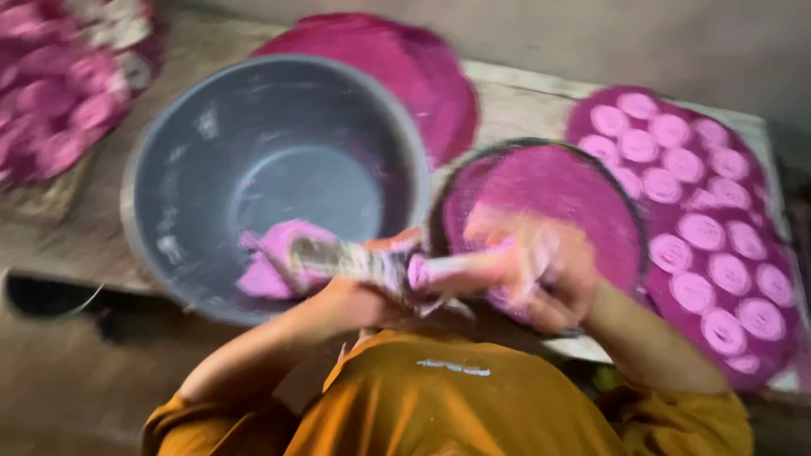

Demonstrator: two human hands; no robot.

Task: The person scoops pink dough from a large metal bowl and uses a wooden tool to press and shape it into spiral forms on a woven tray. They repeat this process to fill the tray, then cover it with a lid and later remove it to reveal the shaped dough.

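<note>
Orange-sleeved arms meet where the left hand (355, 295) and right hand (541, 274) each grip, fingers closed, a smeared tool (363, 262) lying left-right over the grey basin's (169, 169) pink paste (279, 257), on a worn wooden table (515, 105) beside pink-disc trays (701, 228).

A blurred, pink-smeared tube-like tool (355, 262) lies level in the hands, above the grey basin's (169, 169) near rim.
</note>
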